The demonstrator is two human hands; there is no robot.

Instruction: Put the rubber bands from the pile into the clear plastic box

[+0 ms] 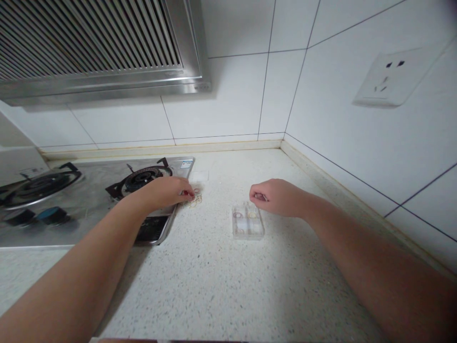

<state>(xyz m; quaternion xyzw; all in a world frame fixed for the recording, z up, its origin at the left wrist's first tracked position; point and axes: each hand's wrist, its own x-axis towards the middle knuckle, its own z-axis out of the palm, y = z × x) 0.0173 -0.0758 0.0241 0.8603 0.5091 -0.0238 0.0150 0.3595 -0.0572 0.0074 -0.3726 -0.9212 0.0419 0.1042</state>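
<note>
1. Speckled pale worktop fills the middle of the head view, running back to white tiled walls that meet in a corner, with a socket on the right-hand one
2. Over at the left we have a steel gas hob set into the surface, its burners and knobs showing, and a slatted extractor hood above it
3. Our left hand reaches across the hob's right edge to a loose little cluster of thin rings lying on the worktop
4. We see its thumb and fingers drawn nearly together, with a touch of red at the tips, but we cannot tell whether a ring is caught between them
5. Just behind the cluster, beside the hob, lies a clear flat piece
6. Between our hands, nearer the right, sits a clear compartment box, with a brownish ring in its far left compartment, a yellowish ring in its far right one, and something too faint to name at near left
7. Our right hand is at the box's far right corner, fingers curled in tightly; we cannot tell whether they grip anything
</note>
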